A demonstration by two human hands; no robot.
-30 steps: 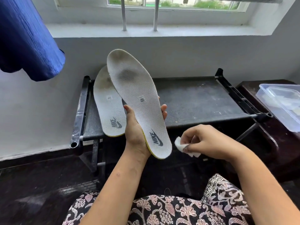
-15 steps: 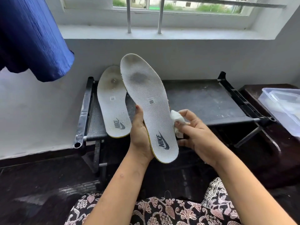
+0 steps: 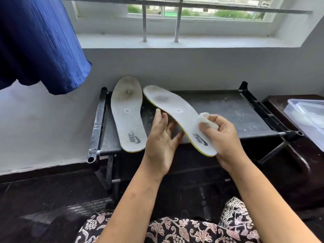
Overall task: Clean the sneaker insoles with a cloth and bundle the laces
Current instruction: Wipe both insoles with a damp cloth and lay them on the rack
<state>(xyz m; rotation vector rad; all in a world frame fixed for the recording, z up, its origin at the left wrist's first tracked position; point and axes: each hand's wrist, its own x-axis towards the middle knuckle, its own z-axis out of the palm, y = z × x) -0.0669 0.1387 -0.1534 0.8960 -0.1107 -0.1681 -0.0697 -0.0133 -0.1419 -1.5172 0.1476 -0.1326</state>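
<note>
A grey-white Nike insole [image 3: 171,106] with a dark smudge near its toe lies tilted across the space between my hands. My left hand [image 3: 161,144] supports it from below with nearly straight fingers, thumb up beside its edge. My right hand [image 3: 226,139] pinches a small white cloth [image 3: 206,119] and presses it on the insole's top, just above the logo. The heel end rests against my right palm. A second insole [image 3: 127,113], also soiled near the toe, lies flat on the black rack [image 3: 228,109]. No laces are in view.
The rack stands against a white wall under a barred window. A clear plastic container [image 3: 308,116] sits on a dark side table [image 3: 306,155] at the right. A blue garment [image 3: 35,41] hangs at the upper left. My patterned lap fills the bottom edge.
The held insole has tipped from upright to nearly flat. My left hand went from gripping its edge to supporting it underneath. My right hand brought the cloth onto the insole's surface.
</note>
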